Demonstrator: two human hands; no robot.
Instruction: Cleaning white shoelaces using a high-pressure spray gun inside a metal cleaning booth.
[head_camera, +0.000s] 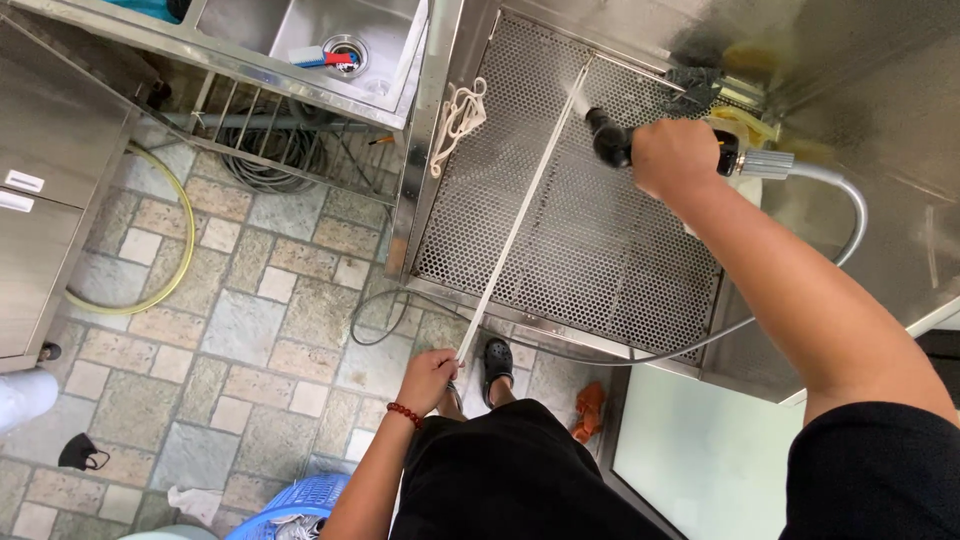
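Steel sink at far left is holding a brush. The left hand is pinching a white rod's near end, while the right hand is gripping a black spray nozzle closed-fisted over the perforated tray.

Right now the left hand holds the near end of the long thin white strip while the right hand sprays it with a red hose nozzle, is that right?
Not quite: the head view shows the spray nozzle is black, not red. The left hand does hold the near end of the long thin white strip, and the right hand sprays it.
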